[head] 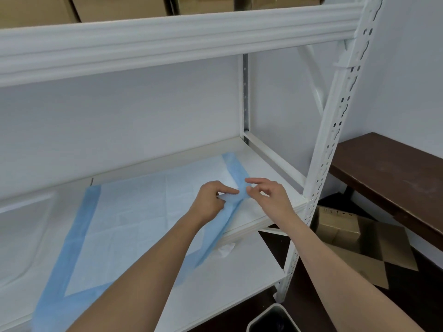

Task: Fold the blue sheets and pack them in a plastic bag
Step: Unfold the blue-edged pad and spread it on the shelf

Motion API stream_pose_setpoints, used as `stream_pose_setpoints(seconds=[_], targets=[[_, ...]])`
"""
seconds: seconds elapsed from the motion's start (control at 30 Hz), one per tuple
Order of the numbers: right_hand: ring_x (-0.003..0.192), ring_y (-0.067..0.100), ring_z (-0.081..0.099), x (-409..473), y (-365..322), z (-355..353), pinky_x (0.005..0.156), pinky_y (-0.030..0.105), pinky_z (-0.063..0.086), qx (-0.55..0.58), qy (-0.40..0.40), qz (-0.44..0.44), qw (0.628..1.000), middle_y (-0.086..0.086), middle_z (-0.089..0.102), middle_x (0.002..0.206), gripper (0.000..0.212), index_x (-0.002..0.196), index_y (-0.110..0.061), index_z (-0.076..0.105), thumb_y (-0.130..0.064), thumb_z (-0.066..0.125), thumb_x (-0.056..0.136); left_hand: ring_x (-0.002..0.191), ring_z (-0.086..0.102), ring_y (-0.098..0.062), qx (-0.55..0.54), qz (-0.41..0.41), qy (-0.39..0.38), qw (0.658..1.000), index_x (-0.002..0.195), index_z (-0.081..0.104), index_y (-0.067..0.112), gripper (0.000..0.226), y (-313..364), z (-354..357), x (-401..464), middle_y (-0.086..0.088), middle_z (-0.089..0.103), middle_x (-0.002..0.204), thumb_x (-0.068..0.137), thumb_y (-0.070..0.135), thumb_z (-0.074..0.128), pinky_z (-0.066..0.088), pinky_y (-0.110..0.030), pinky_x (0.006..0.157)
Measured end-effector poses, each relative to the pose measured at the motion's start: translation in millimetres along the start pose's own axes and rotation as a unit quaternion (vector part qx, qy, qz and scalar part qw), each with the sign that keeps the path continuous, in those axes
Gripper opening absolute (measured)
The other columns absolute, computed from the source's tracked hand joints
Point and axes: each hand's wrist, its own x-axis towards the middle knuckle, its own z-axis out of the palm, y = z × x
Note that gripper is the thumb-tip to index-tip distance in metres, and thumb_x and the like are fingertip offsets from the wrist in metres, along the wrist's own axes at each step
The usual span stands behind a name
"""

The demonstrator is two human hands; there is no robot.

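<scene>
overhead, cardboard boxes [119, 6] on white shelving [167, 41]

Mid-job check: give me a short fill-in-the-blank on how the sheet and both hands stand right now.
1. The sheet lies spread on a white ____.
2. The left hand pinches the sheet's ____ border.
3. The right hand has its fingers ____, holding nothing.
4. On the floor at right lies an open cardboard ____.

Missing words: shelf; blue; open; box
</scene>
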Motion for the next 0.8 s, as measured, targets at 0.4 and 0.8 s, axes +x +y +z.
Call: stream_pose_setpoints(seconds=[0.4,0.8], targets=[[0.093,-0.003,0.063,12,-50,41,0.086,0.007,0.041,-0.030,0.004,-0.093,0.995,-0.012,0.073,0.093,0.009,0.086,-0.020,0.075,-0.015,0.068,0.086,0.044,0.033,-0.007,-0.108,-0.063,0.123,0.985,0.046,0.047,0.022,0.048,-1,-78,-8,0.010,0.039,0.048,0.091,0.019,0.062,0.028,-0.017,0.046],[0.066,-0.004,0.056,27,-133,89,0.067,0.009,0.044,-0.077,-0.038,-0.207,0.975,-0.013,0.064,0.074,0.017,0.079,-0.022,0.069,-0.007,0.076,0.077,0.053,0.032,-0.016,-0.150,-0.031,0.172,0.973,0.060,0.054,-0.005,0.034,17,-150,-20,-0.008,0.037,0.059,0.083,0.015,0.070,0.026,-0.023,0.049]])
